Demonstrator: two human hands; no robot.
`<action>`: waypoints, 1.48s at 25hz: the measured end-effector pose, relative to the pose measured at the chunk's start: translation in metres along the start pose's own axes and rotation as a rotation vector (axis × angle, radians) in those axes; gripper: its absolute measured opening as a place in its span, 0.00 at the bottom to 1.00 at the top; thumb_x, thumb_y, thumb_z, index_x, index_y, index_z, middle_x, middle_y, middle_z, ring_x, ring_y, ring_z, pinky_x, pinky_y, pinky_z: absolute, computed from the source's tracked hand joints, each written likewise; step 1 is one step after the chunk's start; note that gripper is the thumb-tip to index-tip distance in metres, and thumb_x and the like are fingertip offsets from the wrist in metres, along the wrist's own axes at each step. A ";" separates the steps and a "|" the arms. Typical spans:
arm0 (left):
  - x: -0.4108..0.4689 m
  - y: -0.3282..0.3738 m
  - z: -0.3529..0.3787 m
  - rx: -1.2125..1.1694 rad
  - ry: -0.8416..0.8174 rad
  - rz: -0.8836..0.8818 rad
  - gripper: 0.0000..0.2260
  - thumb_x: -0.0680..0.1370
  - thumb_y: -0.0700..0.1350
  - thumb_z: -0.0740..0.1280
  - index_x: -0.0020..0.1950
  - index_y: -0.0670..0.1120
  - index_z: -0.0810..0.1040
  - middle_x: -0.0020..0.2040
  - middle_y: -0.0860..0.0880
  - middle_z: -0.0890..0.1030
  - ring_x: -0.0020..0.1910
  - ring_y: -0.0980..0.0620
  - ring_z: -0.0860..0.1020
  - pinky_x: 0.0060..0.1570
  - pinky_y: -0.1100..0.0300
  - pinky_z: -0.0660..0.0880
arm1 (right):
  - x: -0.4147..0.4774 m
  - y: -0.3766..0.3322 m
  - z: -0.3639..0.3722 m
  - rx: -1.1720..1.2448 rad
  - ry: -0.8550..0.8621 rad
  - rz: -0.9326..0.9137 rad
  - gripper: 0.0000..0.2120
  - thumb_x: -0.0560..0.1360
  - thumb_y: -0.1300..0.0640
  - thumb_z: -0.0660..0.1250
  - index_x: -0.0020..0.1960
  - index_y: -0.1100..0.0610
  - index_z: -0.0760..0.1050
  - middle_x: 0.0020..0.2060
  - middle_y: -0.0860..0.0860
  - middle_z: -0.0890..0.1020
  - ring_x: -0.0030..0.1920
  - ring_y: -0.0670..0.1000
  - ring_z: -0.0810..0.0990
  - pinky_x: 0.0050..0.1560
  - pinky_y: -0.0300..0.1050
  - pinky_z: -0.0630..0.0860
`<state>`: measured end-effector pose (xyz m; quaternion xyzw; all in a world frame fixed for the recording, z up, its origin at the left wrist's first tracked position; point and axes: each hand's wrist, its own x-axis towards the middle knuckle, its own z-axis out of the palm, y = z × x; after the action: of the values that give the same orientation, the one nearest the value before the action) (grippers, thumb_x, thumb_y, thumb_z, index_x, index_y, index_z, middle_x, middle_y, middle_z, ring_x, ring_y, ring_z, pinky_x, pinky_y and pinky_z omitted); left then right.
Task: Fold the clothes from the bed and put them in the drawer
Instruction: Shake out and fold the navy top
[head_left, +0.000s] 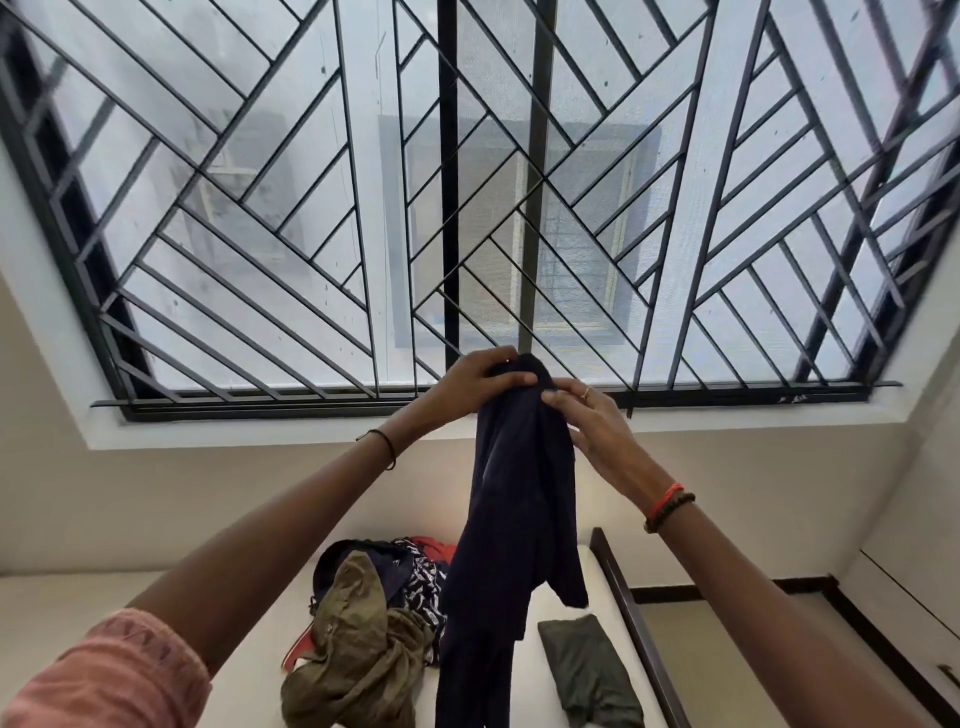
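Evidently the work stood at the start of a fold, with one item lifted clear of the bed for straightening. The left hand (485, 376) gripped the top of a dark navy garment (514, 519), fingers curled over the bunched cloth. The right hand (589, 421) lay just beside it with its fingers nearly straight against the upper edge; whether a thumb pinched the fabric from behind could not be told. The garment hung full length from both hands, twisted and narrow, with one loose part trailing to the right and its lower end over the bed (530, 675). An unsorted pile of clothes (395, 597) lay on the mattress to the left of it, an olive garment (358, 654) uppermost and nearest, with patterned and red pieces behind. A folded dark green garment (589, 670) sat apart on the right, near the dark wooden bed frame (639, 634), which suggests that one item had been completed and most of the task was outstanding. No drawer was identifiable in view. In my judgement the next move called for the hands to part along the top edge, spreading the cloth flat so that its seams could be found, before lowering it to the mattress for folding. The cloth looked soft and limp and would likely twist again if held by one point only.
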<state>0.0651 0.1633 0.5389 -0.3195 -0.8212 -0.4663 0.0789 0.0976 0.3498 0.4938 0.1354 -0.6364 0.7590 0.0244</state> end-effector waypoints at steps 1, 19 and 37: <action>0.001 0.001 -0.004 0.019 0.041 0.032 0.10 0.75 0.49 0.70 0.42 0.42 0.76 0.37 0.43 0.77 0.38 0.57 0.73 0.39 0.57 0.70 | -0.003 0.007 -0.004 -0.107 -0.026 -0.023 0.11 0.75 0.66 0.66 0.57 0.60 0.77 0.49 0.54 0.82 0.49 0.48 0.80 0.53 0.43 0.77; 0.020 0.015 -0.072 0.258 0.440 0.157 0.08 0.76 0.50 0.68 0.47 0.46 0.76 0.36 0.55 0.78 0.35 0.62 0.74 0.40 0.65 0.69 | -0.012 0.100 -0.034 -1.085 -0.041 -0.402 0.10 0.74 0.62 0.63 0.53 0.57 0.79 0.45 0.46 0.75 0.39 0.46 0.76 0.46 0.49 0.77; 0.029 0.006 -0.073 0.276 0.492 0.041 0.07 0.77 0.50 0.68 0.48 0.46 0.77 0.37 0.56 0.77 0.36 0.60 0.74 0.38 0.69 0.67 | -0.033 0.145 0.041 -1.095 -0.059 0.093 0.16 0.78 0.46 0.60 0.57 0.56 0.76 0.55 0.49 0.78 0.48 0.51 0.80 0.52 0.53 0.79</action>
<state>0.0332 0.1189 0.5962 -0.1994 -0.8264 -0.4118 0.3281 0.1064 0.2866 0.3536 0.0960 -0.9440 0.3132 0.0396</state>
